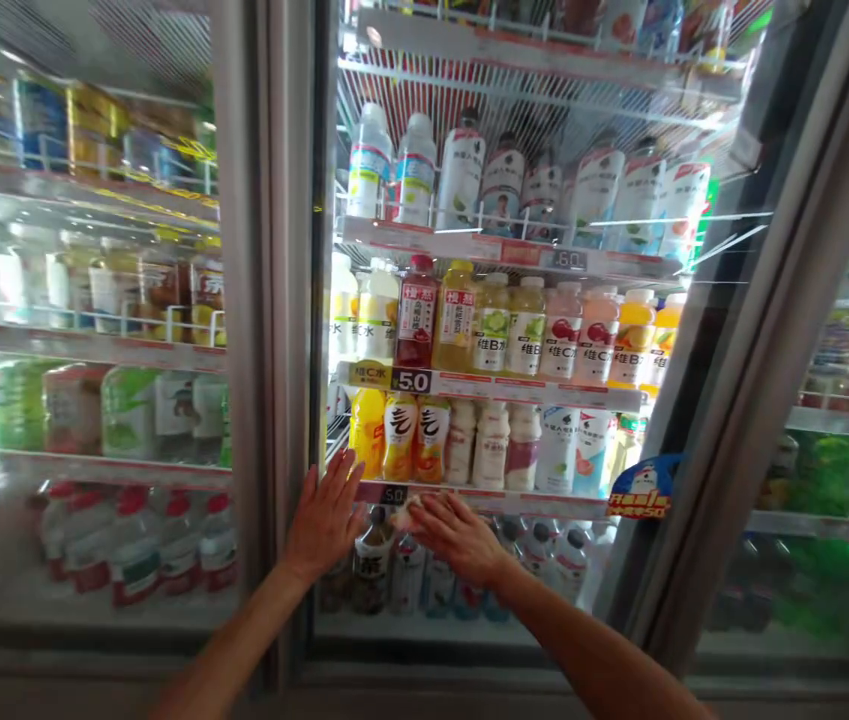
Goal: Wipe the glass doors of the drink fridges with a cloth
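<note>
My left hand [323, 520] lies flat with its fingers apart, against the left edge of the glass door [424, 650] of a drinks fridge. Under the fingers of my right hand [461, 540] is a small pale crumpled cloth [403, 515], mostly covered by the hand; whether it is cloth or paper I cannot tell. That hand is at the glass, level with a shelf's price strip [529, 503]. Behind the glass, near both hands, stand orange drink bottles [399, 440] and, lower down, a dark tea bottle [374, 570].
Metal door frames [255, 300] run upright left of my hands, and another frame [739, 400] slants at the right. A blue round sticker [645, 487] is at the door's right side. Several shelves of bottles fill the fridge; red-capped bottles [135, 540] stand behind the left door.
</note>
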{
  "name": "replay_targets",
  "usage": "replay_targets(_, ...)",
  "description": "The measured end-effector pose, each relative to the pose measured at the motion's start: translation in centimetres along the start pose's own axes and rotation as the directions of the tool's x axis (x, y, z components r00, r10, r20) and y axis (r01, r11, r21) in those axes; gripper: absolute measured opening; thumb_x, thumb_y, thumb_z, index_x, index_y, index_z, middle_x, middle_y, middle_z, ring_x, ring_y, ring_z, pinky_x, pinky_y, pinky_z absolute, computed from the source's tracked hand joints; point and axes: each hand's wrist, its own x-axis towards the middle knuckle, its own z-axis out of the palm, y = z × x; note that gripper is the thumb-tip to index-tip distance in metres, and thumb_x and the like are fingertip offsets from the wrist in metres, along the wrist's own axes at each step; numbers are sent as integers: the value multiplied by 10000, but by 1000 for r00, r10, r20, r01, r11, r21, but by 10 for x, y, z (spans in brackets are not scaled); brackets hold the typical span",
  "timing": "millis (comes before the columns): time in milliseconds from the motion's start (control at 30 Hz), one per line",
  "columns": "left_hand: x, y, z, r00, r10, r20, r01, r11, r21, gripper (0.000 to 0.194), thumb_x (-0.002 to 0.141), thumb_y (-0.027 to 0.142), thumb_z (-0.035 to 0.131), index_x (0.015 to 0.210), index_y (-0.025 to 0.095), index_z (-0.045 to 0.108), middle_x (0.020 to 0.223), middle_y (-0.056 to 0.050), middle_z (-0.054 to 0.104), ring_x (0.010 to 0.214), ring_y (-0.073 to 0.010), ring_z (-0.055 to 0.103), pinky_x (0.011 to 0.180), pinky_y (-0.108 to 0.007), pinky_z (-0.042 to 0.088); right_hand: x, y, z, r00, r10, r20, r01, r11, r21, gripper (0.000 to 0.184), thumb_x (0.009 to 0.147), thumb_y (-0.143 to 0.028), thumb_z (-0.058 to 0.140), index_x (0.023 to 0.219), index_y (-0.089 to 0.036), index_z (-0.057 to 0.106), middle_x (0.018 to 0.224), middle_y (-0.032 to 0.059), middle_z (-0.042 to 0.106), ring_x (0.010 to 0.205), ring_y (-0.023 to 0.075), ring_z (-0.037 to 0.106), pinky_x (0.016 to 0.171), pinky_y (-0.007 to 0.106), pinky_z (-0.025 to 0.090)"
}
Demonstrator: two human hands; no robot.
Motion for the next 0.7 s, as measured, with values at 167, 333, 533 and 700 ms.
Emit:
replay_targets(167,-17,-10,-8,999,-40,-5,40,999,1,695,820,218,495,1416,125,151,1430,-157,307,1353,-260,217,1087,-459,241,57,28,-15,905,349,-243,-381,919,-99,481,841,-142,452,1311,-243,430,1430,59,352,1375,225,166,1115,475,186)
replay_targets(333,-36,-7,-20,1000,-20,-12,20,1000,-20,682,823,190,487,1415,123,157,1430,-147,312,1349,-251,233,1081,-440,269,61,-19,17,980,135,-145,-146,987,-72,431,855,-224,472,1285,-241,463,1424,27,366,1356,215,228,1115,426,221)
replay_targets(533,-57,-20,-33,995,-101,-11,101,995,-9,679,829,214,484,1419,149,153,1426,-142,321,1344,-246,254,1102,-472,205,100,-41,32,988,116,-101,-118,993,-11,473,869,-229,457,1336,-251,387,1451,12,316,1357,195,222,1112,405,231)
replay_targets(700,-58,-31,-35,990,-139,-23,140,990,14,704,816,206,502,1419,137,145,1442,-156,282,1348,-260,240,1097,-485,205,127,-49,34,975,166,-146,-171,985,-17,467,867,-228,459,1329,-227,399,1453,28,313,1363,222,202,1116,430,207)
